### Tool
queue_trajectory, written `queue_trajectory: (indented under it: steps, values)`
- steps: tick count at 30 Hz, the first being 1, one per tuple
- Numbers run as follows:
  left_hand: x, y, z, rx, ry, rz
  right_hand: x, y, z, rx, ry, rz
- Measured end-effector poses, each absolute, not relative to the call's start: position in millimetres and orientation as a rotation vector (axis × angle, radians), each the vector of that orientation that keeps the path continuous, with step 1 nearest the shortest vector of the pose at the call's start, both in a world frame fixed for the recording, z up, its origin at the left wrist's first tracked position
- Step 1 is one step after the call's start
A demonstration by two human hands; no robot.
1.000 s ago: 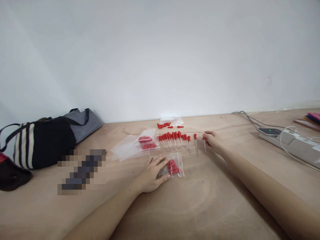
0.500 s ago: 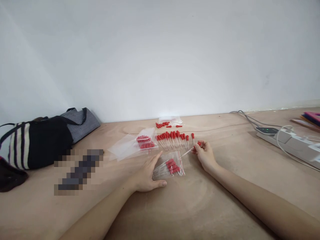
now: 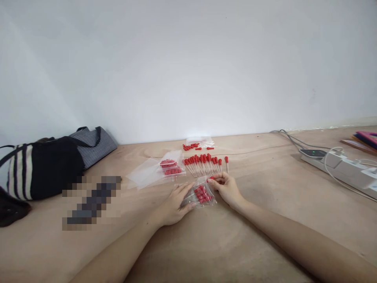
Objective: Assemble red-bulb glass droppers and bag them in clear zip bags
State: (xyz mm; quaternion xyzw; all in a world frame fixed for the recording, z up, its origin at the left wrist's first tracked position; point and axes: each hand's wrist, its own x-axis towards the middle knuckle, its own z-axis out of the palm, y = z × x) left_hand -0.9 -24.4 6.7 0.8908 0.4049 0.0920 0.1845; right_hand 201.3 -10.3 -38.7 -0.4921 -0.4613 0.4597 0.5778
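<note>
A clear zip bag (image 3: 203, 195) with several red-bulbed droppers inside lies on the table in front of me. My left hand (image 3: 177, 204) rests on its left end, fingers spread. At the bag's upper right edge, my right hand (image 3: 226, 190) pinches a dropper by its red bulb (image 3: 210, 179); its stem is hard to see against the bag. Behind the bag is a row of droppers (image 3: 203, 159), bulbs pointing away, with a single dropper (image 3: 226, 160) to the right. Filled bags (image 3: 172, 167) lie to the left, over flat translucent bags (image 3: 144, 173).
Red bulbs (image 3: 190, 146) and another clear bag (image 3: 200, 140) lie near the wall. A black bag with striped parts (image 3: 55, 169) and a blurred dark object (image 3: 94, 202) are at the left. A power strip (image 3: 338, 169) with cables sits at the right.
My right hand has moved left with the dropper, from beside the row to the bag's edge. My left hand's thumb and fingers have drawn closer together over the bag.
</note>
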Motion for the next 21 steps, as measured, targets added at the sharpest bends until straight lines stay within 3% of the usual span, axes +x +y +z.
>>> queue_trajectory:
  steps: [12, 21]
  values:
    - [-2.8, -23.5, 5.5, 2.524, 1.116, 0.267, 209.1, 8.8, -27.5, -0.972, -1.531, 1.335]
    - [-7.0, -20.8, 2.4, 2.519, 1.124, 0.273, 206.6, 13.0, -39.8, -1.298, -1.336, 0.948]
